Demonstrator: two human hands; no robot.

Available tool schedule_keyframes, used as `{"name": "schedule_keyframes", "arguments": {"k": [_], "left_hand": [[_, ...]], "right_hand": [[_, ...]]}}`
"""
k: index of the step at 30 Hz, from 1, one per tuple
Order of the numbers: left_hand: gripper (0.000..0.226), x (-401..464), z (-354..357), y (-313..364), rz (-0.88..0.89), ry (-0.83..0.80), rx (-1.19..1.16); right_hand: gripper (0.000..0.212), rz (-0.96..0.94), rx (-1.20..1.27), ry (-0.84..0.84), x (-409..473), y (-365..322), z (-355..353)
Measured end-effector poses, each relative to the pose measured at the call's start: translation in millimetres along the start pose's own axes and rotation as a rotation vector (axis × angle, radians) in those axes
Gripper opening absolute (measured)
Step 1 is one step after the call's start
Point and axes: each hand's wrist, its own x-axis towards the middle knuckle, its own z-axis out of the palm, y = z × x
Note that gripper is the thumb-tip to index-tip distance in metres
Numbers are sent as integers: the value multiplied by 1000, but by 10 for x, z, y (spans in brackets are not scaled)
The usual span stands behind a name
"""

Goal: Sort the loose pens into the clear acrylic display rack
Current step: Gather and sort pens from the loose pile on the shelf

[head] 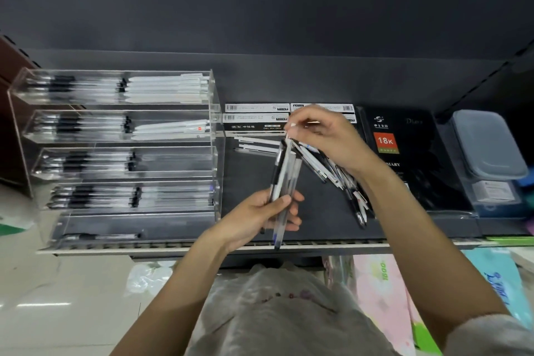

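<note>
The clear acrylic display rack [215,153] stands at the left of the dark shelf, its tiers holding rows of black-grip and white pens. My left hand [260,214] grips a bundle of several pens [284,170] that points upward in front of the shelf. My right hand [326,136] is above it, fingertips pinching the top end of one pen in that bundle. A pile of loose pens [341,179] lies on the shelf under my right wrist, partly hidden by it. Two white pens [254,144] lie flat beside the rack.
Pen boxes [257,117] stand behind the loose pens. A black 18K diary [404,153] lies to the right, then a grey plastic case [488,144]. The shelf's front rail [332,246] runs below my hands. Packaged goods sit on the lower right.
</note>
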Motion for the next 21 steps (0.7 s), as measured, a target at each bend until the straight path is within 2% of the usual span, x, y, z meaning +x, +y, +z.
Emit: {"name": "schedule_keyframes", "arguments": {"k": [2,4,7,12,18,21], "left_hand": [[21,1,-22,-23,-2,16,-24],[21,15,-41,-21,16,49,-61],[20,78,-22,3,109,183,-200],[21,269,46,78,265,400,-443],[24,384,231,94,324,451,-517],[24,408,323,59,353,504,-542]], "right_hand": [[3,-13,32,138,-29,-78,-73],[8,-26,171,350,-109,-148,-149],[8,-60,289,575,-325,-135,-136],[15,120,370,573,-708,225,425],[20,204,154,565,-838,414,734],[17,258,168,503,-864,415,756]]}}
